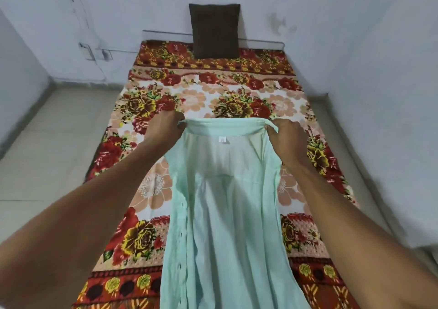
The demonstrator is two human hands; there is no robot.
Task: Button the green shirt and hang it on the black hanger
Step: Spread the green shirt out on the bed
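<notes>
Green shirt (227,214) hangs open over the bed (237,90), left hand (163,128) and right hand (288,140) each pinching a collar end, probably to spread it flat for buttoning

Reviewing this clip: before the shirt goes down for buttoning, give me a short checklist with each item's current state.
1. Left hand grips the collar end: ok.
2. Right hand grips the other collar end: ok.
3. Shirt front open, inside label facing the camera, ready to button: ok.
4. Buttonholes show along the left edge; buttons on the other edge: cannot tell.
5. Bedspread free ahead of the shirt for laying it flat; only a pillow at the far end: ok.
6. Black hanger within reach: cannot tell, none in view.
</notes>
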